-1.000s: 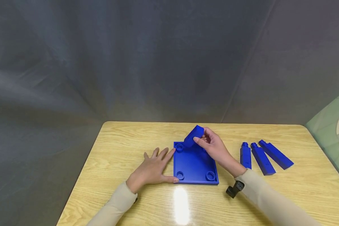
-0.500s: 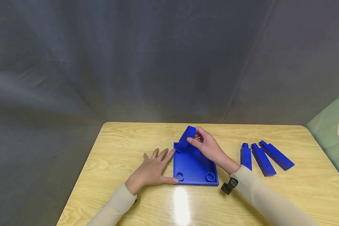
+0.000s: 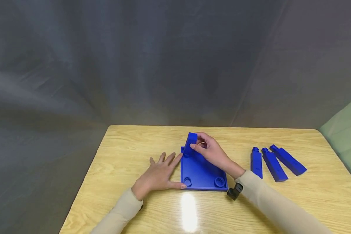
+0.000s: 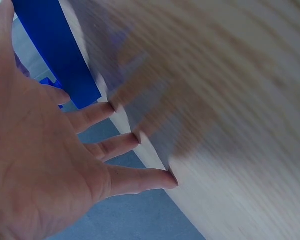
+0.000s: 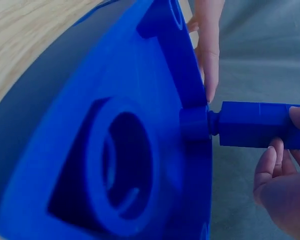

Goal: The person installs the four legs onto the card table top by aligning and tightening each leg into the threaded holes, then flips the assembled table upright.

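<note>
A square blue tabletop-like plate with a raised rim and round threaded sockets at its corners lies on the wooden table. My right hand pinches a blue square leg between thumb and fingers, standing it nearly upright over the far left socket. In the right wrist view, the threaded tip of the leg is at the mouth of that socket. My left hand is spread with straight fingers along the plate's left side, index fingertip and thumb at its edge. Its other fingertips rest on the table.
Three more blue legs with threaded ends lie on the table to the right of the plate. Behind the table's far edge hangs a dark grey curtain. A small black device is strapped at the right wrist.
My right hand has carried the leg leftward to the far left socket and tipped it from a slant to nearly upright. The left hand has stayed at the plate.
</note>
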`<state>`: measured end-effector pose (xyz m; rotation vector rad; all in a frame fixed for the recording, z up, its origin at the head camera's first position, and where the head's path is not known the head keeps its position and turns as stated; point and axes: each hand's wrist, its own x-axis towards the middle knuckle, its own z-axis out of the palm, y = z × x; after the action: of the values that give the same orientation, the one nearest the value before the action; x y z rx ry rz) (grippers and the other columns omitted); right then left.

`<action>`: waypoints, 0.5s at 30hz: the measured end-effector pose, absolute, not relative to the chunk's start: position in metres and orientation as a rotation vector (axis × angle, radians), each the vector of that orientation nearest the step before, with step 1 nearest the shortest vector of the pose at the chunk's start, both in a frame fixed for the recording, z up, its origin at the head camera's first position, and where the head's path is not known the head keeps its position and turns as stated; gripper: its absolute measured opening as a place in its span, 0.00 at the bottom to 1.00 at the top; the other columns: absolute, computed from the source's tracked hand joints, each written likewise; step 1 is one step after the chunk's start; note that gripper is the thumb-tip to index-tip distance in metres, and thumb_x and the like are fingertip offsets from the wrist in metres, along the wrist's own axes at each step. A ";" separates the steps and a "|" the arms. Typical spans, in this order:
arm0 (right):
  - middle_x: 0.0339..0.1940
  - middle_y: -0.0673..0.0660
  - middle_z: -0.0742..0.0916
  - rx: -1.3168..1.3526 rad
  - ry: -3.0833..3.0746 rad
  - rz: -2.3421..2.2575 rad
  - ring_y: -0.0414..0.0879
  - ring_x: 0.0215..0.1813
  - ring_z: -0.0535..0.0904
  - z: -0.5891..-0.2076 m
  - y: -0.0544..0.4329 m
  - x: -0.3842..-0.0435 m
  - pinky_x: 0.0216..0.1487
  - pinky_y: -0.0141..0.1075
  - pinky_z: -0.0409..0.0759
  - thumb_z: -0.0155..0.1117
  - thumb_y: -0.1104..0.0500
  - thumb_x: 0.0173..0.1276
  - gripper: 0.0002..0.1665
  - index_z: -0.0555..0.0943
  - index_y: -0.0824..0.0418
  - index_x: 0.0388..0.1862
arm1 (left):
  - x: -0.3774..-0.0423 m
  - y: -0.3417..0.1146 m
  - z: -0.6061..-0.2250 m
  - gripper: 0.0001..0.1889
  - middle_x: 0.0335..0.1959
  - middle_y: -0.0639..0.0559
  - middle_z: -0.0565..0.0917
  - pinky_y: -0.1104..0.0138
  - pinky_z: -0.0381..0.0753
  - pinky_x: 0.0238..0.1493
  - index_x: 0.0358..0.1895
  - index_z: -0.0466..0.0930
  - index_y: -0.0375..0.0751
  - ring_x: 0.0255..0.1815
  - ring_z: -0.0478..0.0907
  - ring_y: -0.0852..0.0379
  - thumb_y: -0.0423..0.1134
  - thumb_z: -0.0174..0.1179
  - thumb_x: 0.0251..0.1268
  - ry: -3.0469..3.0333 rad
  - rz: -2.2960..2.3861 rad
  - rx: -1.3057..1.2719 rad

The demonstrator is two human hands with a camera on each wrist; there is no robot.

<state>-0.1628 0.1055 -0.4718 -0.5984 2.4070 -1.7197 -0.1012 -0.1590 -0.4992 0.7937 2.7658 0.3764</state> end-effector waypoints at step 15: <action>0.50 0.55 0.86 -0.802 2.521 -1.622 0.50 0.53 0.85 -0.473 0.097 -0.169 0.57 0.44 0.86 0.73 0.63 0.78 0.22 0.84 0.70 0.67 | -0.103 -0.159 -0.498 0.63 0.88 0.39 0.59 0.13 0.59 0.61 0.93 0.44 0.55 0.83 0.55 0.20 0.84 0.58 0.63 2.777 0.351 0.806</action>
<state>-0.1690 0.0968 -0.4729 -0.8024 2.5206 -1.6218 -0.1026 -0.1586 -0.4981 0.8059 2.7767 0.3507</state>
